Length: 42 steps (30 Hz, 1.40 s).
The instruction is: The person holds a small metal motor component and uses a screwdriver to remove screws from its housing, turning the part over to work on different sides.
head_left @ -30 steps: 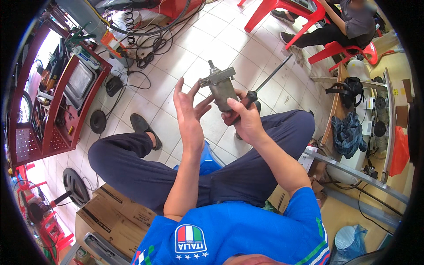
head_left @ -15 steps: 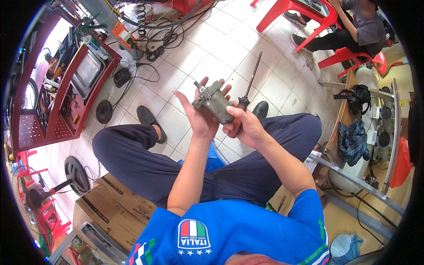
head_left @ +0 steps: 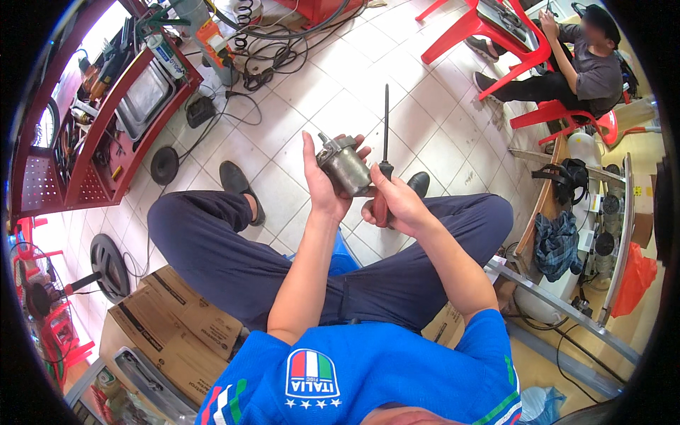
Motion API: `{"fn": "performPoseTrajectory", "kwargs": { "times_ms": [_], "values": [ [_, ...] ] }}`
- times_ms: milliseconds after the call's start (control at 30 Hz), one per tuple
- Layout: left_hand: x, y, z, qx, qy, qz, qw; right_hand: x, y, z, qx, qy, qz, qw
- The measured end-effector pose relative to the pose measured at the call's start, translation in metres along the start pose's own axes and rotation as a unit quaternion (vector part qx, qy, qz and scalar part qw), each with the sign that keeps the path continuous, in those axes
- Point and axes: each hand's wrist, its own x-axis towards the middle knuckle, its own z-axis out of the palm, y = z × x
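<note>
A small metal starter motor (head_left: 345, 170), grey and cylindrical with a toothed shaft at its upper left end, lies tilted in my left hand (head_left: 324, 190). The fingers of that hand curl behind it, and the thumb stands up along its left side. My right hand (head_left: 401, 205) grips a long screwdriver (head_left: 387, 127) by its dark and reddish handle, the blade pointing away from me. The right thumb lies close to the motor's lower right end; whether it touches is hard to tell. Both hands are above the floor between my knees.
A blue plastic thing (head_left: 343, 259) shows between my legs. To the left are a red tool rack (head_left: 106, 142) and black cables (head_left: 273, 67); cardboard boxes (head_left: 177, 312) sit at lower left. A seated person (head_left: 591, 67) and red chairs (head_left: 489, 32) are at far right.
The screwdriver has swung from a rightward slant to nearly upright. My right thumb has slid off the motor's side toward its end, and the motor has turned slightly in my left hand.
</note>
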Motion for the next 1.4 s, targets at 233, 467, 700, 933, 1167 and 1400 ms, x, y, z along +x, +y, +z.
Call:
{"fn": "performPoseTrajectory", "kwargs": {
  "times_ms": [233, 467, 700, 933, 1167, 1400],
  "values": [
    [0.007, -0.001, -0.012, -0.102, 0.022, -0.013, 0.994, -0.024, -0.026, 0.000, -0.289, 0.106, -0.084, 0.948],
    [0.020, 0.013, -0.033, -0.126, 0.069, 0.067, 0.987, -0.068, 0.012, -0.015, -0.255, 0.126, -0.175, 0.943],
    [0.012, 0.016, -0.020, -0.107, 0.078, 0.083, 0.988, -0.074, 0.072, -0.008, -0.212, 0.151, -0.218, 0.941],
    [0.006, 0.021, -0.012, -0.079, 0.056, 0.061, 0.993, -0.072, 0.068, -0.013, -0.248, 0.154, -0.196, 0.936],
    [0.003, 0.025, -0.013, -0.077, 0.044, 0.068, 0.994, -0.073, 0.066, -0.005, -0.203, 0.136, -0.181, 0.953],
    [0.000, 0.026, -0.008, -0.067, 0.044, 0.070, 0.994, -0.071, 0.070, -0.009, -0.186, 0.129, -0.169, 0.959]
  ]
}}
